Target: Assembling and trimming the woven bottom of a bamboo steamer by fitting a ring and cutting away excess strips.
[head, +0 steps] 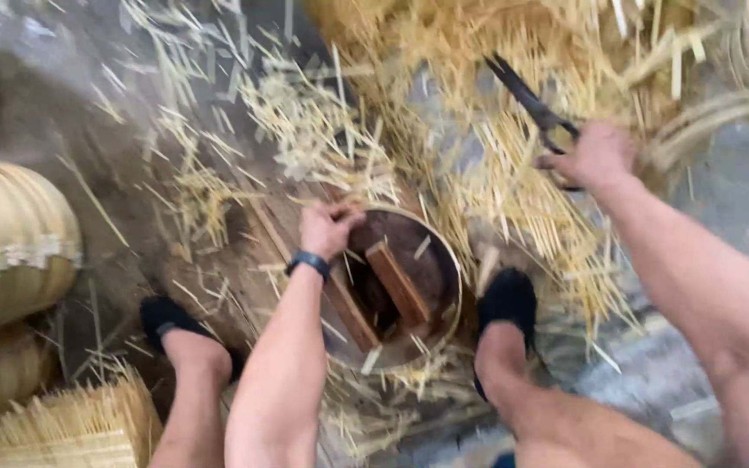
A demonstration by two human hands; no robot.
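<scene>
The left hand (327, 227) was curled closed over the near rim of a round bamboo hoop frame (448, 260), its fingers hooked on the thin pale band at the frame's upper left edge, with a dark wristband (309, 263) just below it on the wrist. The frame lay on the floor between the person's two feet in dark slippers, the left foot (165, 319) well off to one side and the right foot (506, 302) touching or nearly touching the frame's right edge. Inside the hoop, reddish wooden slats (396, 282) crossed a dark base at an angle. The right hand (595, 156) was raised well apart from the frame, closed around the handles of dark long-bladed shears (526, 100), whose blades pointed up and to the left; motion blur made it impossible to tell whether the blades were parted. Loose bamboo splints (487, 186) were strewn thickly over the floor behind and around the frame. Finished rounded woven pieces (10, 243) were stacked at the left edge, and a bundle of cut sticks (71, 425) sat at the lower left corner.
</scene>
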